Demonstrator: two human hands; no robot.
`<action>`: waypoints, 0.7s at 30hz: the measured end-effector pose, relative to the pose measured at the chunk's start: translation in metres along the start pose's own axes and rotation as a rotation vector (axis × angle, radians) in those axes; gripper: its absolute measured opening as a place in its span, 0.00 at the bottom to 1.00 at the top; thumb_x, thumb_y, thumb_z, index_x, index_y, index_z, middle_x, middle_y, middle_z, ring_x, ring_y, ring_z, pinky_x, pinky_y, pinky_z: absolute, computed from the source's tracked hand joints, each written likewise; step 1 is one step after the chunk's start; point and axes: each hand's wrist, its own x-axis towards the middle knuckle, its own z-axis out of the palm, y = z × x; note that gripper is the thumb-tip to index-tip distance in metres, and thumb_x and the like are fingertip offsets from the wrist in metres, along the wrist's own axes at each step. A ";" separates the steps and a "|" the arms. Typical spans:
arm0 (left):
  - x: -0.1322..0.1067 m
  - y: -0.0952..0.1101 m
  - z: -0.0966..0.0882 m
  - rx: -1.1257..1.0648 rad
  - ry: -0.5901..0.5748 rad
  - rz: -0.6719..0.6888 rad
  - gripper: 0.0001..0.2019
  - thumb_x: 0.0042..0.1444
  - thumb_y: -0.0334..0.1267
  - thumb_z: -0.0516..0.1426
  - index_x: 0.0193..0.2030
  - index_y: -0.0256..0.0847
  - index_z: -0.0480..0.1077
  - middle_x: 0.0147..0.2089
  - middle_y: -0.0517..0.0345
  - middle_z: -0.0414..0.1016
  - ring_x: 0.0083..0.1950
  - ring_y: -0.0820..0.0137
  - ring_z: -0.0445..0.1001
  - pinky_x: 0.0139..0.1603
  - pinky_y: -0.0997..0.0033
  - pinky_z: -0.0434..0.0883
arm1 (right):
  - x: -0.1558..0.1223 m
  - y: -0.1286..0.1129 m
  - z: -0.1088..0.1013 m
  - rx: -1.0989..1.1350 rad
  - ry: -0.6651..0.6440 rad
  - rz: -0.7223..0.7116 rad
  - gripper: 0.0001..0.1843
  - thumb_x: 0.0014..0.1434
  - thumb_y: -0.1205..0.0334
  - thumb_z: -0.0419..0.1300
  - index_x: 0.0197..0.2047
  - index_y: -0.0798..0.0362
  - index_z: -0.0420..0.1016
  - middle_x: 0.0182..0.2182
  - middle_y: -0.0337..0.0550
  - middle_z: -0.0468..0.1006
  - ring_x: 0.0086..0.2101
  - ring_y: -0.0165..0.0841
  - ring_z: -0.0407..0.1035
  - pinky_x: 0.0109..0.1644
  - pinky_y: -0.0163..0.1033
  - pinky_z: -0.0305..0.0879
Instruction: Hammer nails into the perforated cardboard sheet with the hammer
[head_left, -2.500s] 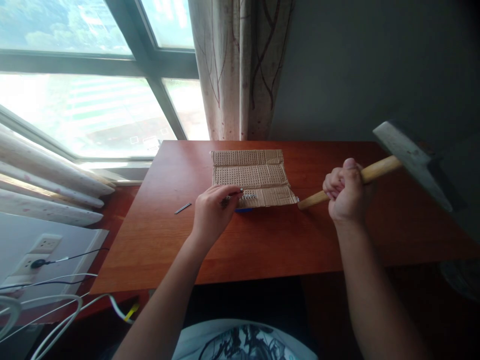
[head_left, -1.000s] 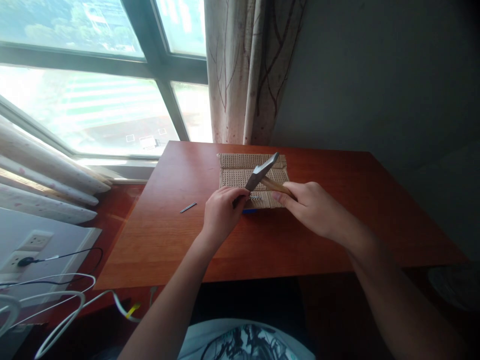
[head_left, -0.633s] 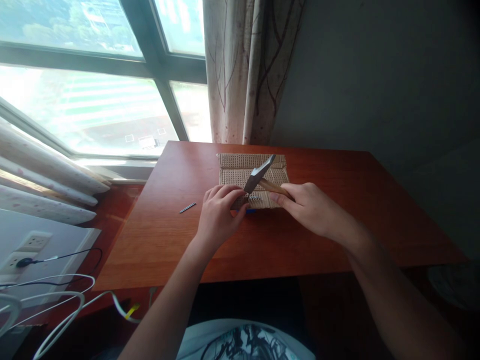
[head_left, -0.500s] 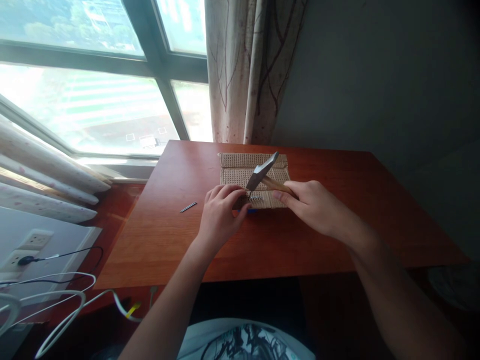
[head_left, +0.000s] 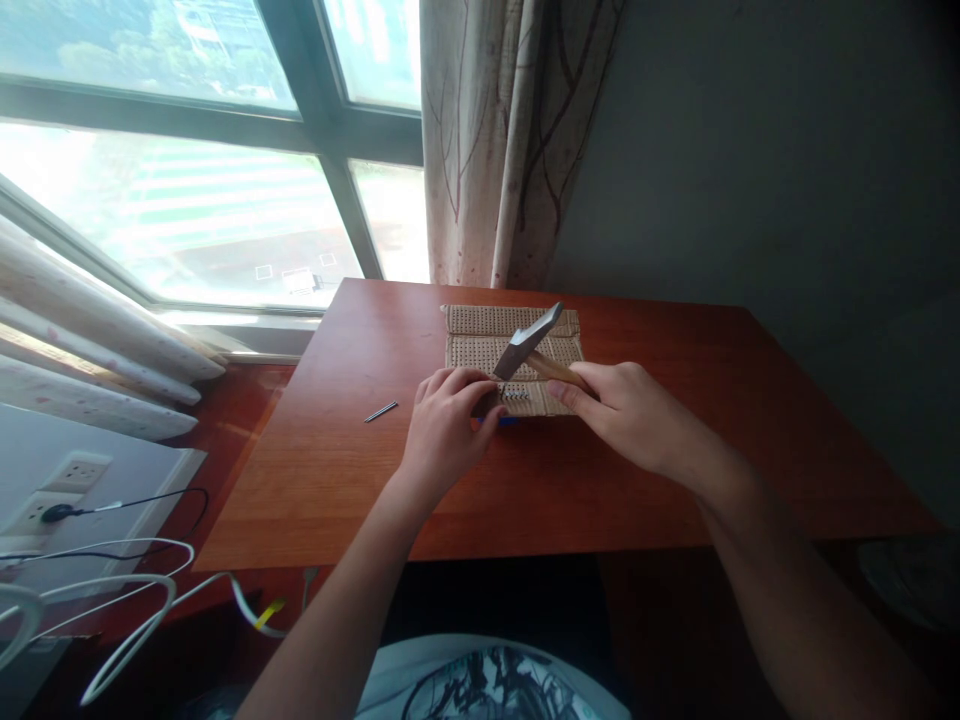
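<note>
My right hand (head_left: pixel 619 415) grips the wooden handle of a hammer (head_left: pixel 528 342), its metal head tilted over a panel of holed, tan, cardboard-like material (head_left: pixel 517 350). Just left of the hammer head, my left hand (head_left: pixel 450 415) rests at the panel's near left edge. Its thumb and forefinger close around a thin dark nail directly under the head, mostly hidden by the fingers. Beside them, a short row of small shiny metal pieces, seemingly nails (head_left: pixel 516 395), sits along the near strip of the panel. Something blue (head_left: pixel 508 420) shows beneath the near edge.
A couple of thin metal rods, perhaps long nails (head_left: pixel 380 411), lie left of my left hand on the reddish wooden table (head_left: pixel 315 500). Beyond the table are a window and a curtain (head_left: pixel 469 150). White cables (head_left: pixel 142 590) and a wall socket (head_left: pixel 79 472) are at lower left.
The view has shifted slightly, so the scene sits a little to the right. Both hands and the hammer keep nearly the same position over the panel.
</note>
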 end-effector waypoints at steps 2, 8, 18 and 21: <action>0.000 0.000 0.000 -0.002 0.002 -0.002 0.08 0.60 0.38 0.61 0.47 0.44 0.76 0.52 0.55 0.79 0.53 0.58 0.73 0.56 0.54 0.68 | 0.001 0.001 0.003 -0.010 -0.012 0.009 0.20 0.69 0.49 0.52 0.27 0.51 0.65 0.24 0.38 0.73 0.25 0.30 0.64 0.30 0.38 0.51; 0.001 -0.001 0.001 -0.016 0.002 -0.006 0.08 0.59 0.37 0.62 0.46 0.44 0.77 0.51 0.54 0.79 0.54 0.58 0.73 0.56 0.54 0.68 | 0.002 0.005 0.011 -0.015 -0.041 0.012 0.20 0.68 0.51 0.52 0.27 0.51 0.64 0.25 0.39 0.73 0.26 0.30 0.64 0.30 0.37 0.51; 0.002 -0.001 0.000 -0.038 -0.004 -0.007 0.09 0.59 0.37 0.62 0.47 0.43 0.76 0.51 0.55 0.79 0.54 0.59 0.73 0.57 0.54 0.68 | 0.000 0.011 0.020 0.040 -0.036 0.000 0.19 0.69 0.51 0.53 0.29 0.51 0.69 0.27 0.40 0.76 0.28 0.32 0.68 0.32 0.38 0.54; 0.002 -0.002 -0.001 -0.037 -0.018 -0.011 0.09 0.60 0.38 0.61 0.47 0.44 0.76 0.51 0.54 0.79 0.54 0.58 0.73 0.57 0.54 0.68 | -0.001 0.013 0.017 0.069 -0.001 -0.014 0.20 0.68 0.50 0.53 0.27 0.51 0.66 0.24 0.37 0.72 0.25 0.30 0.64 0.30 0.37 0.52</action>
